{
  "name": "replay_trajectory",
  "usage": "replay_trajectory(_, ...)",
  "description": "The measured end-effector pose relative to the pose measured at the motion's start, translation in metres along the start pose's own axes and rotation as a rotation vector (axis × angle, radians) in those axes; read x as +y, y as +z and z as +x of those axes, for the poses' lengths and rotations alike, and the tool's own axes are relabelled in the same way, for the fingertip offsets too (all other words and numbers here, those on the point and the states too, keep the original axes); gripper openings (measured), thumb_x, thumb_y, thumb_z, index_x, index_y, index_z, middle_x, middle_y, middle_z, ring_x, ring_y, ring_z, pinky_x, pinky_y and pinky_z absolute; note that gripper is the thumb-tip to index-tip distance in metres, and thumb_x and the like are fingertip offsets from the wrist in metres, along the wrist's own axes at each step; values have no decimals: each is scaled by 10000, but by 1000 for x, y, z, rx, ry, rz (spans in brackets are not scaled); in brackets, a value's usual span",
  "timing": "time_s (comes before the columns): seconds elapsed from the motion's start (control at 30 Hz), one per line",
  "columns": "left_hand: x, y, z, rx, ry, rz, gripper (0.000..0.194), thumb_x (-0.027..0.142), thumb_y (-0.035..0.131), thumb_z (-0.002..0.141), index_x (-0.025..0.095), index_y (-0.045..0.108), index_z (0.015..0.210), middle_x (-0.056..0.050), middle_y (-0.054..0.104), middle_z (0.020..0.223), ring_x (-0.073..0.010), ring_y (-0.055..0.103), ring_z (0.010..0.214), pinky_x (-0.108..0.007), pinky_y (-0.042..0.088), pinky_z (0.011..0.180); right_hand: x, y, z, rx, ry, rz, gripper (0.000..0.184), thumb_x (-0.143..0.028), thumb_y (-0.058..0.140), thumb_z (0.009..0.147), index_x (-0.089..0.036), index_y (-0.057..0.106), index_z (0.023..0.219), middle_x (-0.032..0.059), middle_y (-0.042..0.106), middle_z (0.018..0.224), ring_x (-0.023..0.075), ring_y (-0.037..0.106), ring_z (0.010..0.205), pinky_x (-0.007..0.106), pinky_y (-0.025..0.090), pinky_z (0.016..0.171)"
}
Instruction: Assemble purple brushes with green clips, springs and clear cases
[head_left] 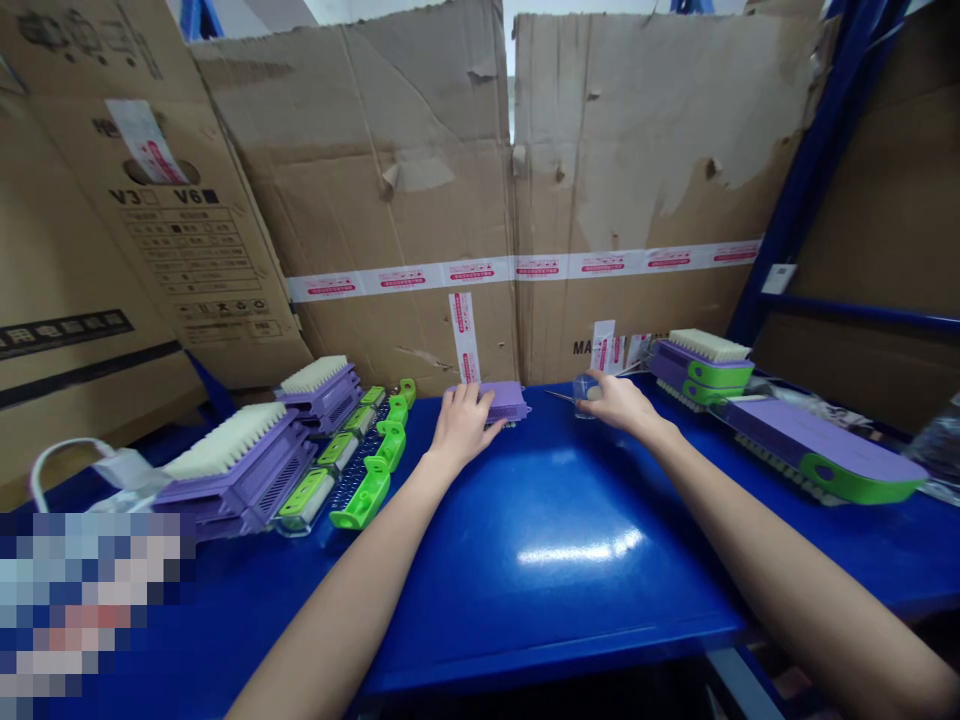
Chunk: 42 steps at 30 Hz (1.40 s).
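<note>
At the back middle of the blue tabletop, my left hand (463, 415) has its fingers over a purple slotted brush part (510, 400). What look like short bristles show under that part's near edge. To the right, my right hand (624, 402) pinches a small clear plastic cup (583, 397) between thumb and fingers. Next to the cup, a thin, pointed metal tool (559, 396) lies on the table; its other end is hidden.
Stacked purple brush parts (225, 475), green clips (386, 445) and small green-topped blocks (339, 455) line the left. Purple-and-green brushes (817, 440) sit on the right. Tall cardboard (390, 200) walls the back, and a blue rack post (810, 170) stands at right.
</note>
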<state>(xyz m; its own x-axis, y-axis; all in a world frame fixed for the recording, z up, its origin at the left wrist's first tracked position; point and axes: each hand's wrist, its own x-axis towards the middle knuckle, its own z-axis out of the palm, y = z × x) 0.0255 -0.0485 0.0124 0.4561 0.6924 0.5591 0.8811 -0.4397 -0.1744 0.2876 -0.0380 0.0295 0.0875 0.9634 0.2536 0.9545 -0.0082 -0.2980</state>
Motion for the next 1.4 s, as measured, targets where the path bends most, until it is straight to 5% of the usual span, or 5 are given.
replay_trajectory(0.33,-5,-2,4,31,52,-196,447,459,618,760,131,557,1057,-201,514,1252,-351,415,1223,-471,302,1012,-11,1,-6,-102,-8,-60,497,-469,524,768,-219,624,1186,129,671,1070,282,635,961,321,474,721)
replay_trajectory(0.53,-4,-6,2,-82,-42,-77,538,516,577,775,148,490,1158,-179,577,1116,-340,516,1062,-449,363,906,-14,-5,-9,124,15,-38,384,-406,426,858,-208,662,1086,137,686,999,277,640,934,336,475,751)
replay_trajectory(0.67,-4,-5,0,-14,2,25,648,570,575,753,149,461,1231,-177,535,1134,-334,477,1055,-447,357,893,-24,-6,-12,301,-120,258,395,-292,355,887,-173,606,1169,115,652,1123,243,592,1052,330,439,889)
replay_trajectory(0.87,2,3,-5,80,96,98,711,565,523,791,131,385,1338,-178,485,1190,-319,440,1073,-438,335,937,-49,35,-17,154,-204,811,368,-334,435,840,-167,579,1135,56,684,906,178,634,754,315,503,723)
replay_trajectory(1.4,4,10,-6,102,117,83,727,473,567,777,91,366,1361,-186,477,1212,-314,440,1065,-442,341,953,-56,62,-16,54,-77,1171,453,-345,564,795,-170,475,1204,97,690,943,212,659,841,362,540,737)
